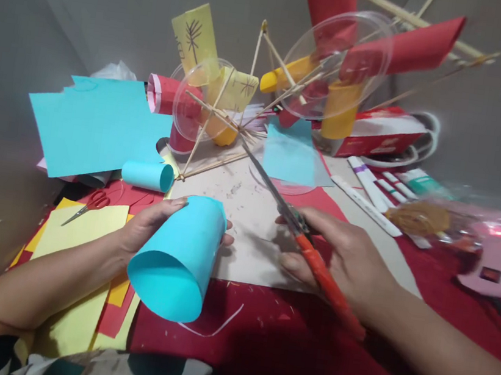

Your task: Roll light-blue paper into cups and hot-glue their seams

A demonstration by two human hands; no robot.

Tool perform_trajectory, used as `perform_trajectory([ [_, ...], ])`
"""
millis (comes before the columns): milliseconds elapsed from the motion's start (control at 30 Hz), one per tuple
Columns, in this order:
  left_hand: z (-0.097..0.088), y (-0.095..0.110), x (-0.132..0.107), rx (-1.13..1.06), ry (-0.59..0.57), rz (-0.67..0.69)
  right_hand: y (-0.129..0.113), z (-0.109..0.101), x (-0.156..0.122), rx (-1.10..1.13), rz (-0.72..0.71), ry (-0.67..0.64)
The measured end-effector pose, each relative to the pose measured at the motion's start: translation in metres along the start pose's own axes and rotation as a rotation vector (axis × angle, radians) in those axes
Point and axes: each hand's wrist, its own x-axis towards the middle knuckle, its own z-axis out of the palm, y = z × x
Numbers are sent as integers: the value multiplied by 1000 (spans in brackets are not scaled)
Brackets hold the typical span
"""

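My left hand is wrapped round a rolled tube of turquoise paper, its open end facing me. My right hand is closed on a pair of orange-handled scissors; the blades point up and away toward the paper-and-stick models. The two hands are apart, with bare grey card between them. A smaller turquoise roll lies behind my left hand.
Turquoise sheets, yellow paper and red paper cover the surface. Small red scissors lie at left. Stick-and-plastic-lid models stand at the back. Markers and a pink glue gun are at right.
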Motion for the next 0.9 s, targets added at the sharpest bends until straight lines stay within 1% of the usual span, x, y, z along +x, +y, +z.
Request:
perform_trajectory([
  [100, 5, 2, -3, 13, 42, 46, 9, 3, -5, -98, -116, 24],
  [167, 7, 7, -6, 11, 75, 86, 9, 4, -6, -148, -203, 21],
  [233, 6, 15, -11, 32, 81, 107, 5, 5, -6, -181, -240, -16],
  [333, 3, 26, -19, 124, 42, 49, -3, 5, -6, -211, -198, -77],
  [367, 2, 27, -22, 156, 32, 28, -4, 5, -6, -220, -179, -96],
  [400, 2, 27, -23, 178, 36, 36, -5, 6, -6, -230, -163, -109],
  [433, 3, 26, -25, 186, 57, 65, -6, 7, -7, -237, -154, -118],
  [533, 7, 16, -26, 165, 171, 194, -6, 12, -10, -231, -148, -147],
  [600, 11, 11, -26, 170, 223, 217, -5, 15, -11, -216, -144, -154],
  [667, 15, 9, -25, 190, 229, 226, -5, 16, -12, -195, -130, -143],
  [733, 16, 9, -24, 179, 220, 219, -4, 15, -11, -133, -79, -146],
  [800, 13, 10, -22, 136, 201, 189, -4, 13, -10, 23, 30, -189],
  [833, 10, 10, -19, 117, 199, 160, -4, 11, -9, 140, 107, -218],
  [900, 0, 7, -11, 96, 210, 76, -6, 8, -6, 447, 263, -250],
])
